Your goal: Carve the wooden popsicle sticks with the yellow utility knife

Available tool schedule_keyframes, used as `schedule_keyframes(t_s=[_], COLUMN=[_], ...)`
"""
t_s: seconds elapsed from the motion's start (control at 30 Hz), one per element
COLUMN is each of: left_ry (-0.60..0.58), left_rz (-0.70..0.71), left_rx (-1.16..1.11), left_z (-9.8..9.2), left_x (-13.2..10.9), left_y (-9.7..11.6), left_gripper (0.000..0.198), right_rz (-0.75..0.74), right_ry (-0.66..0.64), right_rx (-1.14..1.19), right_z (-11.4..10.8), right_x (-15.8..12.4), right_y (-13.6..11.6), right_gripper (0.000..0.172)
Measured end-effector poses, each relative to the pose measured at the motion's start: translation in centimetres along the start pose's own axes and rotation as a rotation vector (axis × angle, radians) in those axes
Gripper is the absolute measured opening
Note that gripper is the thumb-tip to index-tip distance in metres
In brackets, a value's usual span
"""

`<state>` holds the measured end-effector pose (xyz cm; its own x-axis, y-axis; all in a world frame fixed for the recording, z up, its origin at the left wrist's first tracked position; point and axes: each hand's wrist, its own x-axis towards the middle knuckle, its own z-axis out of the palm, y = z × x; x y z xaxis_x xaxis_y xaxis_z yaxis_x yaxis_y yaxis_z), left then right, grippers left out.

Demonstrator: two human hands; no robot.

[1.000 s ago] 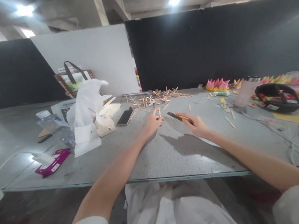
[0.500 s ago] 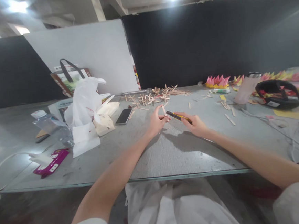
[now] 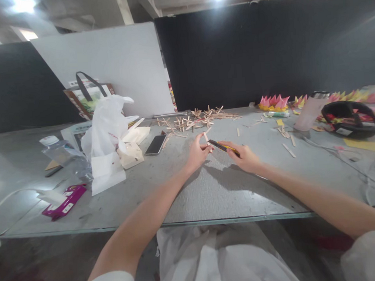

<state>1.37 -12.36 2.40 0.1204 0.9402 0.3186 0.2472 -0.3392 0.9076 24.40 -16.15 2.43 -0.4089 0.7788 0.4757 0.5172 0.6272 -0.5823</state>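
Above the middle of the grey table, my left hand [image 3: 199, 151] pinches a small wooden stick piece [image 3: 206, 138], which looks like joined craft sticks. My right hand [image 3: 243, 157] is wrapped round a black and yellow utility knife [image 3: 224, 146]. The knife points left, its tip at or very near the sticks beside my left fingertips; whether it touches them I cannot tell. Beyond my hands lies a loose pile of wooden sticks [image 3: 186, 123], some joined in crosses. A few single sticks [image 3: 288, 150] lie to the right of my right hand.
A phone [image 3: 156, 145], a white plastic bag [image 3: 104, 134], a clear bottle [image 3: 63, 154] and a purple power strip [image 3: 69, 202] are on the left. To the right stand a pinkish bottle [image 3: 310, 111], pink paper flowers [image 3: 273, 102], a black strapped object [image 3: 350, 119] and cables [image 3: 331, 148].
Both hands keep almost the same place and grip, with the knife still against or near the sticks. The whole view has shifted very slightly.
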Motion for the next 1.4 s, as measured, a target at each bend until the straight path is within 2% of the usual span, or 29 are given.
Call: schedule_keyframes(t_s=[0.2,0.63,1.03,1.4], left_ry=[0.01,-0.009,-0.014,-0.022], left_rz=[0.032,0.117,0.052,-0.003], left_rx=[0.098,0.338,0.053,0.042], left_z=[0.1,-0.4,-0.2,-0.3], left_x=[-0.4,-0.6,-0.1,-0.2], left_y=[0.4,0.9,0.5,1.4], left_gripper=[0.053,0.052,0.052,0.053], right_rz=[-0.008,-0.019,-0.028,0.057], right_ry=[-0.006,-0.014,0.021,-0.011], right_rx=[-0.034,0.007,0.12,0.254], right_z=[0.2,0.7,0.9,0.9], right_x=[-0.2,-0.4,-0.2,-0.4], right_y=[-0.8,-0.4,0.0,-0.6], right_gripper=[0.053,0.053,0.053,0.054])
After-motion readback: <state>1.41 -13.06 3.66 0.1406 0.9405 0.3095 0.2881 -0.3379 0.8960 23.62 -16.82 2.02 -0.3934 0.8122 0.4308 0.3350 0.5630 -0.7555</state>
